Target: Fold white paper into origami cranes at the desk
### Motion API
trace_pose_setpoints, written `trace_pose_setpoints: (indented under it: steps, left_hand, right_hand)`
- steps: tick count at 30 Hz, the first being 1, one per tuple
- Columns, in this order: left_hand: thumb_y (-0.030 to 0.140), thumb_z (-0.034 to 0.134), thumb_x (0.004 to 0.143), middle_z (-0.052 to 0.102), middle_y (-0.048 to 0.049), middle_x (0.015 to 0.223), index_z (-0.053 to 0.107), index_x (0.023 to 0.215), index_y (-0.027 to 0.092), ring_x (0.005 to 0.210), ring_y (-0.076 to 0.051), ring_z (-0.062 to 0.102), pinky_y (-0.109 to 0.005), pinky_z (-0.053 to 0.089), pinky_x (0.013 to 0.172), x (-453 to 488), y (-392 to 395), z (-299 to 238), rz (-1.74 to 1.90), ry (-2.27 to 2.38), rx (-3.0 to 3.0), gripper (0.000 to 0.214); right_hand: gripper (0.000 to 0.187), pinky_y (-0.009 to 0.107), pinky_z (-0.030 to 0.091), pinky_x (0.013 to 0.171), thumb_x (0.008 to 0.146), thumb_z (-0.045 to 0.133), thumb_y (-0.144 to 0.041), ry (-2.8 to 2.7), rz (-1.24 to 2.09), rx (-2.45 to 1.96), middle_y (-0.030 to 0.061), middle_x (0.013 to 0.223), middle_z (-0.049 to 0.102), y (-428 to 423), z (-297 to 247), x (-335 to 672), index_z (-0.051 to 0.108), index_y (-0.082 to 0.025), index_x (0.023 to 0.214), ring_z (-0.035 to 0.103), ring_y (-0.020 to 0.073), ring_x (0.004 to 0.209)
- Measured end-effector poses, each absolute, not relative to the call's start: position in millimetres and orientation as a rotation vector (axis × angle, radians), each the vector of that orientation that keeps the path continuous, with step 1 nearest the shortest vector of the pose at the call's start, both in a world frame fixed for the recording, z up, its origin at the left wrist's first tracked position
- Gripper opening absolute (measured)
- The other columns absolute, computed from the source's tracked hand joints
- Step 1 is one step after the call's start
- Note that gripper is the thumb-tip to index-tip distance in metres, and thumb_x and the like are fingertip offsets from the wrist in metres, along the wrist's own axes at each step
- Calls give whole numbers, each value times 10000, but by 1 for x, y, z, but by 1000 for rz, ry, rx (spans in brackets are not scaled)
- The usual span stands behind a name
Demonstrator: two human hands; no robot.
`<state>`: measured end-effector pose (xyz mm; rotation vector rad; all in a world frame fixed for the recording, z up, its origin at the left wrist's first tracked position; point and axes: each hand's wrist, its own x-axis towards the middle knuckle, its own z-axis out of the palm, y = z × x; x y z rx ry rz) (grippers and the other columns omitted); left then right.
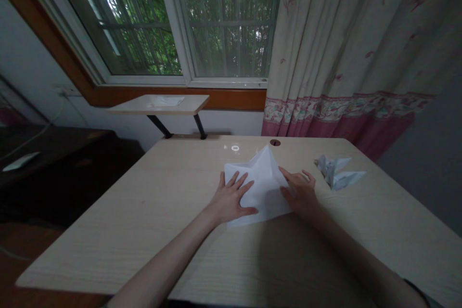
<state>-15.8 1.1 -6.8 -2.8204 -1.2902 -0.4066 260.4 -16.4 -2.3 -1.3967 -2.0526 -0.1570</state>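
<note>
A sheet of white paper point(265, 187), creased and partly folded, rests on the table in front of me. Its top rises to a pointed peak, with a dip to the left of that. My left hand point(233, 197) lies flat over the paper's left part, fingers spread and thumb pointing right. At the right edge of the sheet, my right hand point(299, 190) touches it with thumb and index finger, which are apart. The other fingers of that hand are loosely raised. To the right of my right hand sits a folded paper bird point(337, 171) with pointed ends.
The pale wooden table point(173, 187) has a round cable hole point(275, 143) near its back edge. A small raised shelf point(195, 103) at the back left carries white paper point(166, 101). Behind stand a barred window point(227, 19) and a floral curtain point(346, 48). A dark cabinet point(83, 154) is at left.
</note>
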Motion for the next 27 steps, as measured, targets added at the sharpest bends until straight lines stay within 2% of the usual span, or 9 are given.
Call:
trace_pose_setpoints:
  steps: [7,13,17,20,24,27]
  left_hand:
    - [859,502,787,360,-137,1597,457,1487,297,1445,-405,369,-731,79,1157,-15,2,-4,-385,-1345,-2832,899]
    - [840,430,845,358,-101,1604,473,1471,328,1444,-387,378,-719,50,1172,-13,-1,3,-375,-1395,-2861,811]
    - [779,475,878,420,-81,1572,547,1412,329,1387,-378,454,-706,68,1183,-13,-3,8,-423,-1346,-2834,701]
    - [703,490,926,442,-63,1560,570,1387,322,1330,-356,514,-698,105,1186,-13,-3,12,-449,-1320,-2824,604]
    - [590,446,1001,475,-53,1537,558,1399,297,1276,-320,562,-661,165,1195,-12,-2,14,-454,-1369,-2795,507]
    - [516,445,1024,478,-64,1534,505,1446,264,1265,-318,564,-653,205,1185,-12,0,12,-420,-1405,-2778,495]
  right_hand:
    - [574,611,257,1151,1023,417,-470,-2053,30,-1148,130,1472,548,-19,-3,265,299,-278,1551,620,279,1221]
    - [664,618,199,1195,1009,214,-651,-2129,137,-976,103,1506,512,-25,2,266,267,-309,1575,517,305,1345]
    - [758,607,166,1208,968,109,-723,-2189,190,-956,91,1518,498,-27,6,262,283,-300,1573,449,326,1395]
    - [841,616,141,1207,929,43,-769,-2242,204,-953,90,1568,430,-27,4,259,250,-288,1587,352,349,1455]
    - [868,591,110,1221,911,-49,-758,-2271,284,-918,66,1625,334,-29,1,254,203,-295,1600,228,336,1511]
    - [862,543,144,1231,913,-81,-737,-2282,384,-887,51,1645,292,-31,0,250,185,-297,1605,198,313,1524]
